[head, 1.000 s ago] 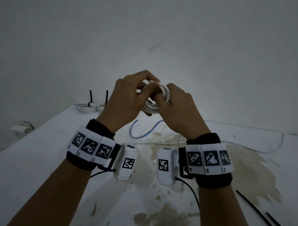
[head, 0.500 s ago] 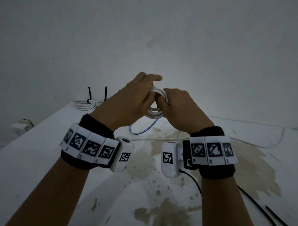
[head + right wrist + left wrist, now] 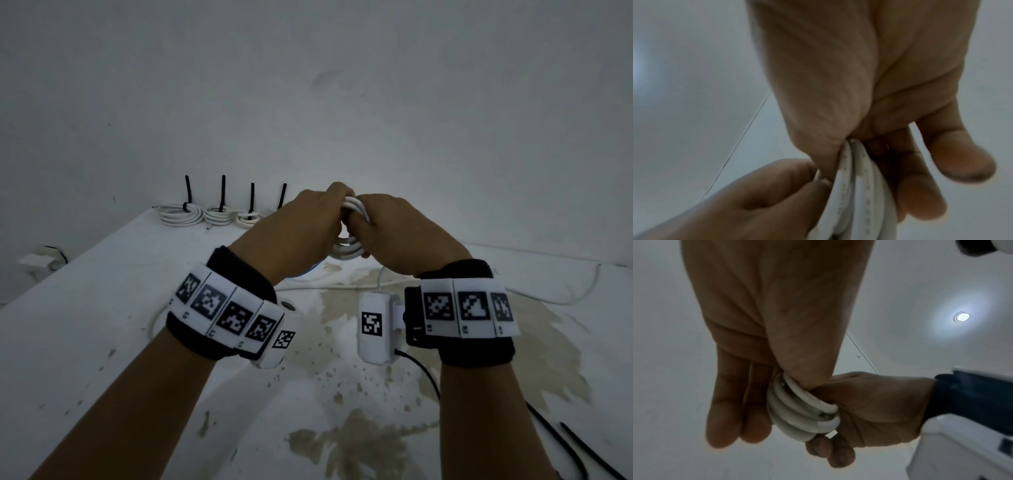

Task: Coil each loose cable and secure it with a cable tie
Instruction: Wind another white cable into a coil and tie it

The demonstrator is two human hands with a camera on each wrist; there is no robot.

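Both hands hold one white cable coil (image 3: pixel 350 247) up off the white surface (image 3: pixel 102 308), mid-frame. Left hand (image 3: pixel 301 226) pinches the bundle between thumb and fingers on its left side; right hand (image 3: pixel 397 236) is curled around the right side, fingers through the loop. Wrist views show several turns stacked tight in the grip.

Step in hand looks like finishing the coil before tying. To do it well: keep the turns flat and even, hold with one hand only so the other can fetch a tie, don't loosen the pinch or the loops will likely spring apart.

Counts: one coil in hand; three tied coils (image 3: pixel 215 216) visible along the far edge, each with a black tie tail sticking up, plus a fourth tail (image 3: pixel 283 195) whose coil is hidden behind the left hand. Two loose black cable ties (image 3: pixel 582 442) lie near-right. One thin white loose cable (image 3: pixel 579 294) lies on the right of the surface.
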